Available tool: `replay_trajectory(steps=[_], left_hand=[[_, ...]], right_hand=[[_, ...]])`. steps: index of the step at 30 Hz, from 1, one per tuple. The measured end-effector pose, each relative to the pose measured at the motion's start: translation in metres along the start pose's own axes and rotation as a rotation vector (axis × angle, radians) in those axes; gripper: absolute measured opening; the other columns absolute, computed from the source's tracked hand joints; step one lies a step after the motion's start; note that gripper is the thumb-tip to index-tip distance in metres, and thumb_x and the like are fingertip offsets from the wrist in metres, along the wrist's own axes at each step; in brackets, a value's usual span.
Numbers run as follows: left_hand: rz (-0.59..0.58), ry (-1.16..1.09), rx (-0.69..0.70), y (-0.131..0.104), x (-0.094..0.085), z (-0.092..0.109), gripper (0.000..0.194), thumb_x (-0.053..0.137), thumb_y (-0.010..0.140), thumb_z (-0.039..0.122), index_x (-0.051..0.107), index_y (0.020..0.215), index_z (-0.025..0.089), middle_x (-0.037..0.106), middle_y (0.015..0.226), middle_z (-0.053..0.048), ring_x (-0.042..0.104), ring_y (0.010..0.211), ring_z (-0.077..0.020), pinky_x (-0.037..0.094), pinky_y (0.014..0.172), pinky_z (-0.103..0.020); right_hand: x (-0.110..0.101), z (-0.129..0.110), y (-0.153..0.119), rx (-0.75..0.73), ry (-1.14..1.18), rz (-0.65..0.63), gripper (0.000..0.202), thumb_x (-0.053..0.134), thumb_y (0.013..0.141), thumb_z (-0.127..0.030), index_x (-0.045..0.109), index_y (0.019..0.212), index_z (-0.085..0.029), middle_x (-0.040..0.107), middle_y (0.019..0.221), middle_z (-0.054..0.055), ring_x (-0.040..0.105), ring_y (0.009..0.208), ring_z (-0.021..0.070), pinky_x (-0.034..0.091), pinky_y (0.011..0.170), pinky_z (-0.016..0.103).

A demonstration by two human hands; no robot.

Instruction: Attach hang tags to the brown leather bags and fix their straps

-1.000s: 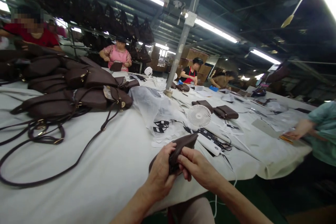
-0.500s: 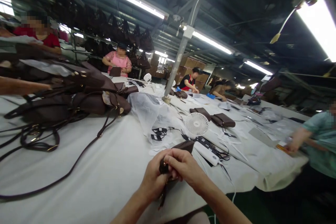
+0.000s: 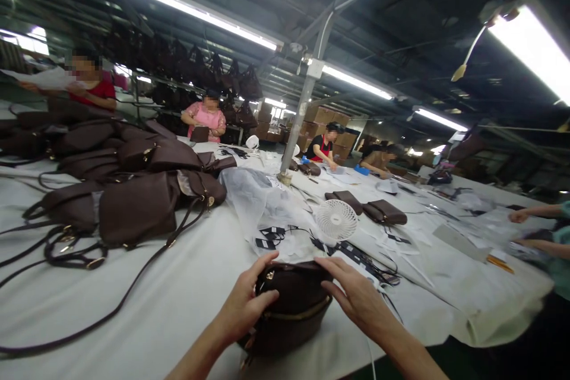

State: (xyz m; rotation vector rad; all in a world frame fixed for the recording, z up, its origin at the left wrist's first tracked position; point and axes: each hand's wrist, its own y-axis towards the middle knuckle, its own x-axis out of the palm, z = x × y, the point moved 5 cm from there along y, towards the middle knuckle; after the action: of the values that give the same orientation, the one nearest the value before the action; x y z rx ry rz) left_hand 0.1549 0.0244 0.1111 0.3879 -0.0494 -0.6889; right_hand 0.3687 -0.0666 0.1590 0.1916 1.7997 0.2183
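Note:
A dark brown leather bag with a gold zipper across its front stands on the table edge right before me. My left hand holds its left side, thumb over the front and fingers at the upper edge by a small gold fitting. On the opposite side, my right hand grips the upper right edge, fingers stretched along the top and thumb at the front. The bag's back and the tips of some fingers behind it are hidden.
To the left lies a pile of brown bags with a long strap trailing forward. Beyond my hands are a white fan, a clear plastic bag, a power strip with cables, and two brown pouches. A metal post rises mid-table; several co-workers sit around.
My hands were close together, pinching a small dark part of the bag; now they are apart on its two sides, and its zippered front faces me. A brown bag now shows on the left pile.

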Motion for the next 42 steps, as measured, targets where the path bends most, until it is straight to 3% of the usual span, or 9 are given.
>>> replay_trajectory(steps=[10,15,20,23,25,28,32,37,42], left_hand=[[0.155,0.124,0.083,-0.005,0.009,0.001,0.043,0.053,0.078,0.011,0.062,0.119,0.021,0.064,0.123,-0.006,0.058,0.116,-0.0231,0.041,0.107,-0.042],[0.237,0.093,0.083,-0.009,0.010,-0.006,0.056,0.052,0.081,0.011,0.047,0.135,0.023,0.057,0.135,-0.007,0.053,0.123,-0.0220,0.037,0.110,-0.040],[0.278,0.083,0.085,-0.010,0.009,-0.007,0.028,0.052,0.082,0.013,0.065,0.105,0.022,0.067,0.114,-0.005,0.058,0.112,-0.0223,0.041,0.104,-0.037],[0.312,0.002,0.064,-0.008,0.003,-0.010,0.018,0.052,0.082,0.014,0.065,0.093,0.021,0.068,0.109,-0.005,0.060,0.109,-0.0227,0.042,0.101,-0.037],[0.268,-0.056,0.025,-0.003,-0.001,-0.010,0.017,0.054,0.081,0.015,0.064,0.094,0.020,0.067,0.113,-0.006,0.060,0.110,-0.0233,0.041,0.101,-0.037],[0.153,-0.118,-0.013,0.006,-0.007,-0.006,0.047,0.060,0.077,0.018,0.053,0.123,0.022,0.057,0.133,-0.008,0.056,0.117,-0.0244,0.038,0.105,-0.039],[-0.003,-0.136,-0.118,0.010,-0.005,-0.007,0.049,0.061,0.081,0.033,0.053,0.127,0.020,0.061,0.126,-0.010,0.056,0.116,-0.0271,0.040,0.101,-0.040],[0.135,-0.130,-0.104,0.007,-0.006,-0.011,0.033,0.051,0.090,0.039,0.065,0.110,0.017,0.068,0.113,-0.009,0.058,0.112,-0.0261,0.038,0.104,-0.039],[-0.024,-0.237,-0.093,0.000,-0.008,-0.012,0.048,0.063,0.080,0.027,0.054,0.127,0.021,0.060,0.127,-0.008,0.053,0.120,-0.0258,0.037,0.104,-0.037]], right_hand=[[0.020,-0.009,0.017,-0.145,-0.153,-0.002,0.049,0.049,0.090,-0.021,0.049,0.138,-0.024,0.063,0.100,0.010,0.060,0.088,0.0244,0.052,0.080,0.041],[0.017,-0.004,0.022,-0.130,-0.103,-0.106,0.043,0.036,0.098,-0.033,0.053,0.136,-0.025,0.064,0.090,0.008,0.062,0.082,0.0234,0.052,0.076,0.037],[0.003,-0.005,0.020,-0.107,0.068,-0.147,0.040,0.039,0.096,-0.040,0.060,0.128,-0.029,0.066,0.089,0.006,0.064,0.083,0.0223,0.051,0.076,0.034],[0.000,-0.003,0.008,-0.044,0.203,-0.175,0.044,0.048,0.092,-0.043,0.057,0.132,-0.029,0.068,0.108,0.008,0.063,0.098,0.0247,0.049,0.087,0.037],[0.001,0.000,-0.003,0.022,0.287,-0.223,0.055,0.062,0.084,-0.042,0.053,0.136,-0.027,0.063,0.126,0.008,0.058,0.112,0.0271,0.044,0.098,0.039],[0.004,0.007,-0.018,0.110,0.347,-0.266,0.073,0.071,0.074,-0.042,0.047,0.140,-0.024,0.057,0.136,0.010,0.053,0.120,0.0296,0.040,0.103,0.043],[0.014,0.012,-0.029,0.175,0.420,-0.191,0.061,0.045,0.090,-0.056,0.052,0.137,-0.019,0.053,0.140,0.013,0.047,0.129,0.0295,0.033,0.110,0.049],[0.020,0.008,-0.033,0.199,0.362,-0.078,0.061,0.039,0.092,-0.056,0.049,0.138,-0.018,0.060,0.132,0.014,0.055,0.121,0.0275,0.041,0.105,0.047],[0.005,-0.023,-0.023,-0.032,0.137,0.043,0.051,0.044,0.092,-0.044,0.048,0.139,-0.023,0.063,0.122,0.012,0.063,0.107,0.0256,0.053,0.089,0.041]])
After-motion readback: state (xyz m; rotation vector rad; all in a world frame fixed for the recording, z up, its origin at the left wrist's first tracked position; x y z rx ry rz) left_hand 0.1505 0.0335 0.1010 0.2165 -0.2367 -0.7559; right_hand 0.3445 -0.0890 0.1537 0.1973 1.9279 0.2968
